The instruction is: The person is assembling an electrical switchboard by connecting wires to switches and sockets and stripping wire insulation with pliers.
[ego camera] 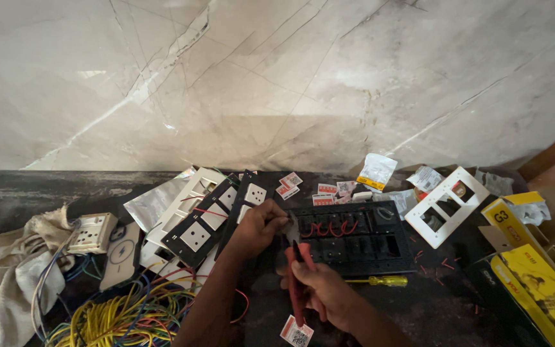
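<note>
Fingers [279,217] pinch wire at black switch frame [354,238] | right hand [319,289] grips red-handled pliers [297,276]

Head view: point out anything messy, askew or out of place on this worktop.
Small red wire offcuts lie strewn on the dark worktop right of the black switch plate. Torn packets litter the back edge. A tangle of yellow and coloured wire sprawls at front left. The white frame lies askew.

A single head-worn camera looks forward and down from above a dark worktop [46,186], facing a pale marble wall [277,77] that fills the far half. It sits close: both forearms enter from the near edge, the hands at centre.
</note>
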